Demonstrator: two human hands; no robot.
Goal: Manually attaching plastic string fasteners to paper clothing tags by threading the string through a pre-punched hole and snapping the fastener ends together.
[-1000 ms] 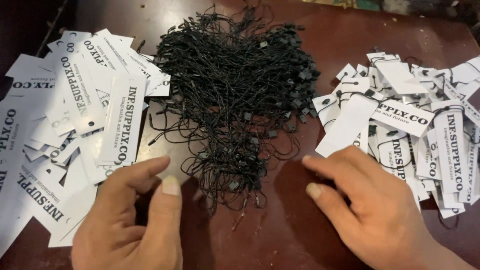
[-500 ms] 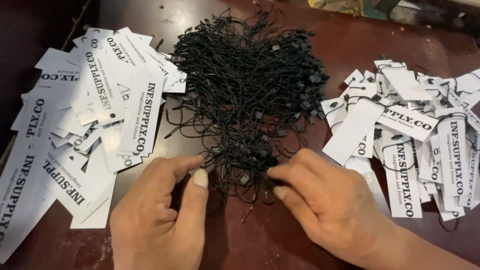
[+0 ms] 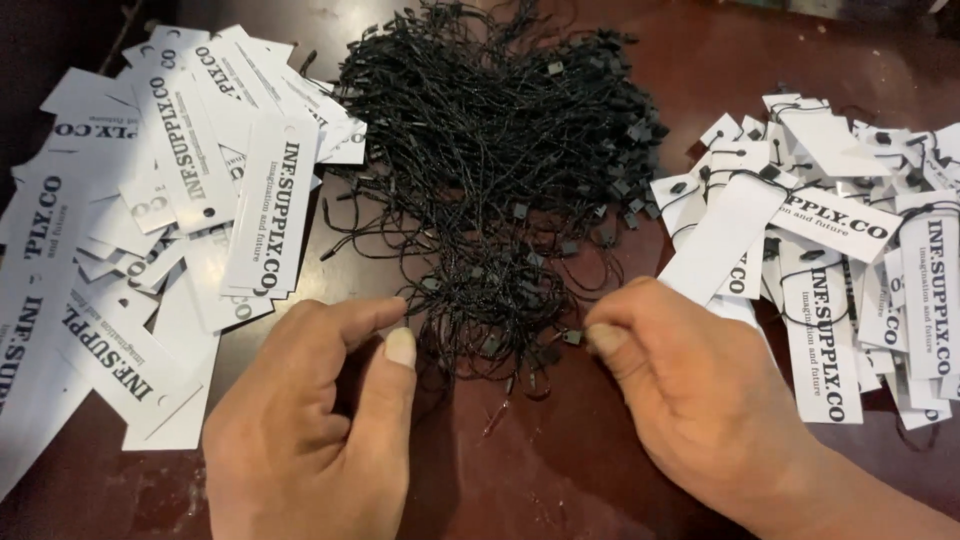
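Hands at the near edge of the black cord pile

The left hand and right hand are pinched on the black tag cords mid-tabletop; white rectangular hang tags are heaped left and right.

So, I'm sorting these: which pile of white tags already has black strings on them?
The right pile of white tags, beside the right hand; black loops run through them. The left pile is bare.

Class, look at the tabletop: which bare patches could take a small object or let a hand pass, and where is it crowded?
Bare dark wood shows along the near edge of the table, between the left hand and right hand, and at the far right corner beyond the strung tags. The black string pile fills the middle; loose white tags crowd the left.
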